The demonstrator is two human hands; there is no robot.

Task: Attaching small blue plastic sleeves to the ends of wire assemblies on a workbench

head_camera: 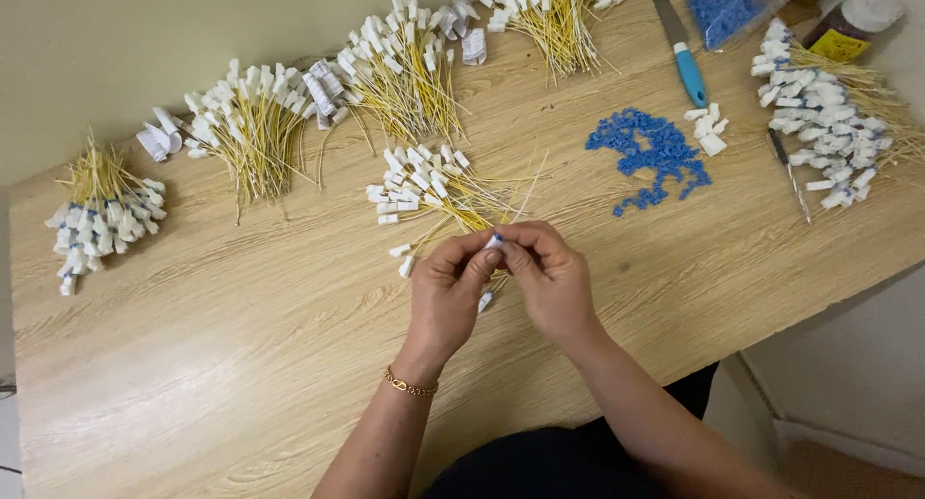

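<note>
My left hand (445, 295) and my right hand (549, 275) meet above the wooden table (241, 345), fingertips pinched together on a small white connector with a blue piece (494, 240). Its yellow wire hangs down between my hands to another white end (485, 302). Just beyond my fingers lies a loose pile of yellow wires with white connectors (434, 186). A heap of small blue plastic pieces (650, 157) lies to the right of that pile. My left wrist carries a gold bracelet (410, 386).
Several bundles of yellow wires with white connectors lie along the far edge (246, 123) (101, 215) (405, 61) (554, 8) and at the right (829, 123). A blue-handled tool (682, 51), a bag of blue pieces (727, 6), a thin metal pick (790, 176) and a bottle (853, 22) lie at the back right.
</note>
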